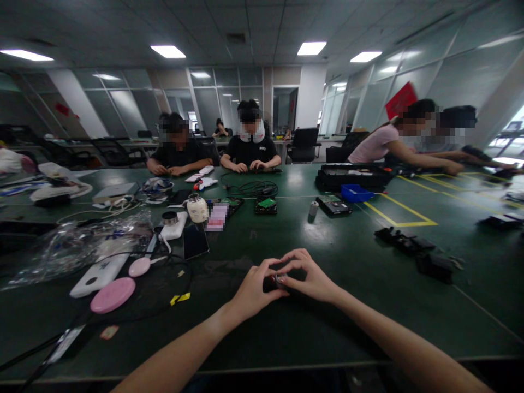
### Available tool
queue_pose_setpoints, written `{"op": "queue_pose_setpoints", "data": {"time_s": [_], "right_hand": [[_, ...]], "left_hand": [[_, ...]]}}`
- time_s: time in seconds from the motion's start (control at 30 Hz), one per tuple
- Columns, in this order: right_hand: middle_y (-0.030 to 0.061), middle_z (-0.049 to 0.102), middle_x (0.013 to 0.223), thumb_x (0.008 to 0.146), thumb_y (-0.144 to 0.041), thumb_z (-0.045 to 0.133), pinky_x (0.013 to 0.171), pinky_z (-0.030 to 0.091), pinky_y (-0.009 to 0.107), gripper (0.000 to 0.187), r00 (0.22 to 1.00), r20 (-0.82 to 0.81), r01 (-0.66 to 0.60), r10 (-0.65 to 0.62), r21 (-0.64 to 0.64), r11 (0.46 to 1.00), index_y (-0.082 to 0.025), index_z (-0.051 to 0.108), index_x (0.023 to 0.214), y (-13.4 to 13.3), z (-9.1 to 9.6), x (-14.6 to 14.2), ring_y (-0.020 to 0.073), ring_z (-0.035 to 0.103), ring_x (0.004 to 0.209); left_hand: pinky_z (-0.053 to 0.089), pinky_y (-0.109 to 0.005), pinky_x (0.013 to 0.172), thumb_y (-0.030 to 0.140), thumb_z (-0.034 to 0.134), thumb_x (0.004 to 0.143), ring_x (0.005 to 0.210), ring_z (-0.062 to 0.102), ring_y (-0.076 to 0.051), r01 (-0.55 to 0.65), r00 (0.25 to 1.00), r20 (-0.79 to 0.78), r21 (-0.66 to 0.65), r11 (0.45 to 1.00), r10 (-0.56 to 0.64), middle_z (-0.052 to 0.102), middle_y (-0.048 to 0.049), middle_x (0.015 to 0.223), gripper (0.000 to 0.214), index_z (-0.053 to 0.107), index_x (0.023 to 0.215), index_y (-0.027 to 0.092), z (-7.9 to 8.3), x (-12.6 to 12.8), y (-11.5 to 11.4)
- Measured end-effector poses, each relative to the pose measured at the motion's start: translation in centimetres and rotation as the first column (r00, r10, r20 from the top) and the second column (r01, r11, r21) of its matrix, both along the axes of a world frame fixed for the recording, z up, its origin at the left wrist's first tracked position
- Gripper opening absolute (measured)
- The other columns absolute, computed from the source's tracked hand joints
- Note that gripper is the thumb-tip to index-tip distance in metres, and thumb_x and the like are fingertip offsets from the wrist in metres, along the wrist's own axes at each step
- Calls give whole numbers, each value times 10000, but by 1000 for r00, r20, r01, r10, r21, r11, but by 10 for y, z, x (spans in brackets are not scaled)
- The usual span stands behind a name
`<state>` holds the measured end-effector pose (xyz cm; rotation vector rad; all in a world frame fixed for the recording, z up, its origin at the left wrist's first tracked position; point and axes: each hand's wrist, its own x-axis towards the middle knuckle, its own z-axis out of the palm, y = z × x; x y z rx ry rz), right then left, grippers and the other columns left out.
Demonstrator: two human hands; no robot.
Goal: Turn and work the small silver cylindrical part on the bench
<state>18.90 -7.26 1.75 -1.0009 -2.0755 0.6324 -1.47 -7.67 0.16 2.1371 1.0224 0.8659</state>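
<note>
My left hand [254, 289] and my right hand [313, 278] meet above the green table [352, 316], fingers curled towards each other. Between their fingertips is a small, shiny, silver round thing [280, 280]; the fingers cover much of it, so its kind does not show. Beyond my right hand a small silver cylinder [313, 208] stands upright. Close to that cylinder lies a hard drive [333, 206]. Further to the left, another drive with a green circuit board [266, 205] rests on the table.
A phone [196, 241], a white jar [197, 208], a pink disc [112, 295] and plastic bags [85, 245] crowd the left. Black parts [434, 267] lie right. A blue tray [356, 192] stands further back. Several people work around the table.
</note>
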Motion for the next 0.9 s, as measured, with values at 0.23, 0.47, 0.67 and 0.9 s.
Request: {"op": "queue_pose_setpoints", "data": {"time_s": [0.23,0.47,0.67,0.9], "right_hand": [[51,613,1087,828,-318,696,990,372,469,137,1000,17,-25,25,-2,1000,-303,739,957,-1,1,0,252,476,1124],[55,604,1076,819,-332,701,978,386,452,197,1000,-28,1,1,68,998,-285,705,1010,-1,-2,-1,245,493,1097],[58,604,1046,804,-329,710,955,389,462,88,999,-21,28,-26,94,995,-257,713,855,-1,1,-1,255,505,1076],[63,610,1039,795,-317,717,961,386,454,135,999,-18,33,-31,101,994,-251,699,911,-2,1,-1,253,510,1074]], "left_hand": [[394,-370,959,329,811,709,1066,626,-236,-6,1000,1,3,1000,6,702,-4,1106,673,443,1271,285,-1,0,0],[400,-379,962,341,801,717,1076,626,-244,-17,1000,-18,-3,1000,17,700,-9,1109,657,439,1262,272,-1,0,0],[361,-404,995,347,787,731,1101,616,-255,1,999,-40,-24,1000,-2,729,-1,1035,658,417,1269,267,4,1,-2],[360,-389,976,335,784,736,1084,621,-248,1,999,-33,-19,1000,-2,728,0,1041,644,426,1268,262,4,1,-2]]}}
